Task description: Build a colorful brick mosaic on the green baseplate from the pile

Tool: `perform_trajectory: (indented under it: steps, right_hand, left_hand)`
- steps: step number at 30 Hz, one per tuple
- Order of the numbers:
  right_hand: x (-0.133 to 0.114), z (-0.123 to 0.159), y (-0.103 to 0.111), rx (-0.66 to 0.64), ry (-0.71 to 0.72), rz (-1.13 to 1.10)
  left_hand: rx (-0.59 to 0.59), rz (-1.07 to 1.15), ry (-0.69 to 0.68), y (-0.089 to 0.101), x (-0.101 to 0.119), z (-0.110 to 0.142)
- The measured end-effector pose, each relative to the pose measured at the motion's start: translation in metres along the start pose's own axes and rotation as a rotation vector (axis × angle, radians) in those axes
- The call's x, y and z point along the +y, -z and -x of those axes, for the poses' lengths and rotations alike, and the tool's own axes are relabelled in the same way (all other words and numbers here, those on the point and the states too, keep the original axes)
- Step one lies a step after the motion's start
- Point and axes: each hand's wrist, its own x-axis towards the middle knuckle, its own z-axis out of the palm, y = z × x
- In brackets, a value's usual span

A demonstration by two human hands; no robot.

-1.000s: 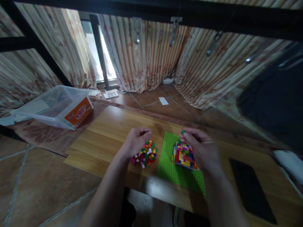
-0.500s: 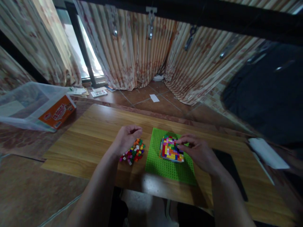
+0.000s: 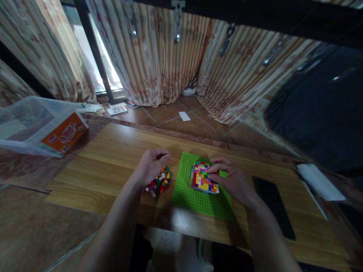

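Note:
A green studded baseplate (image 3: 200,198) lies on a low wooden table (image 3: 113,158). On it stands a square block of small multicoloured bricks (image 3: 202,178). My right hand (image 3: 231,180) rests on the block's right side, fingertips pinched together and pressing on its top; a bit of green shows at them. A loose heap of small coloured bricks (image 3: 159,183) lies left of the baseplate. My left hand (image 3: 152,163) sits curled against the heap's far left side, fingers closed; what they hold is hidden.
A clear plastic tub with an orange label (image 3: 42,126) stands on the floor at the left. A black flat slab (image 3: 273,204) lies on the table's right part, with a white object (image 3: 319,181) beyond it. Striped curtains hang behind; papers lie on the tiled floor.
My right hand came down from above the baseplate's far edge, where it pinched a green brick, onto the top of the brick block. The camera view shifted right. My left hand stayed at the heap.

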Motion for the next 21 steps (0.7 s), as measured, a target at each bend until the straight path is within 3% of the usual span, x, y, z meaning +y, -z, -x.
perform_trajectory:
  steps: [8,21]
  right_hand:
    - [0.0011,-0.0018,0.0024,-0.094,-0.062,-0.046]
    - [0.0071,-0.0033,0.0074,-0.140,-0.027,-0.003]
  left_hand:
    - [0.014,0.000,-0.020,-0.0004,-0.0019,0.0006]
    - [0.032,-0.067,-0.033,0.0028,-0.0052,-0.0013]
